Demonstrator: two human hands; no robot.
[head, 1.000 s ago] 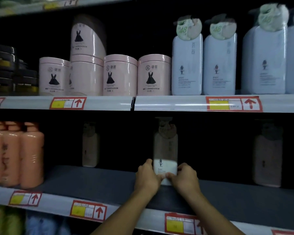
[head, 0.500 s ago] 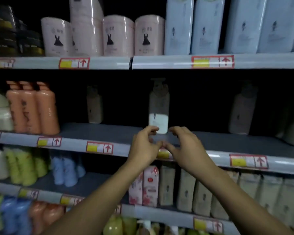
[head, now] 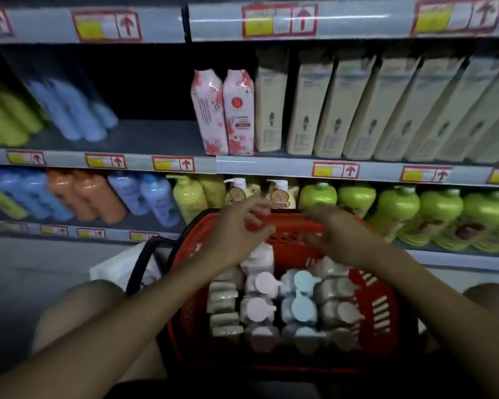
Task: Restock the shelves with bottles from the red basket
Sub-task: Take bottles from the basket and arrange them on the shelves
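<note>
The red basket (head: 380, 309) sits low in front of me, between my knees, packed with several upright pump bottles seen from above: pink-capped (head: 260, 308), light blue-capped (head: 300, 306) and grey-capped (head: 339, 311) ones. My left hand (head: 239, 231) hovers over the basket's far left part, fingers spread, holding nothing. Over the far right part is my right hand (head: 333, 234), also empty with fingers apart. Both hands are blurred by motion. The shelf (head: 156, 136) above has a bare stretch in its middle.
Cream boxed bottles (head: 366, 110) and two pink floral packs (head: 224, 113) fill the shelf's right side, blue bottles (head: 69, 110) its left. Green bottles (head: 441, 217) and yellow ones (head: 189, 197) line the lower shelf behind the basket. A black basket handle (head: 140, 264) hangs left.
Both hands let go of the bottle set on the upper shelf and dropped down to the basket. My view swung down from the upper shelves to the basket.
</note>
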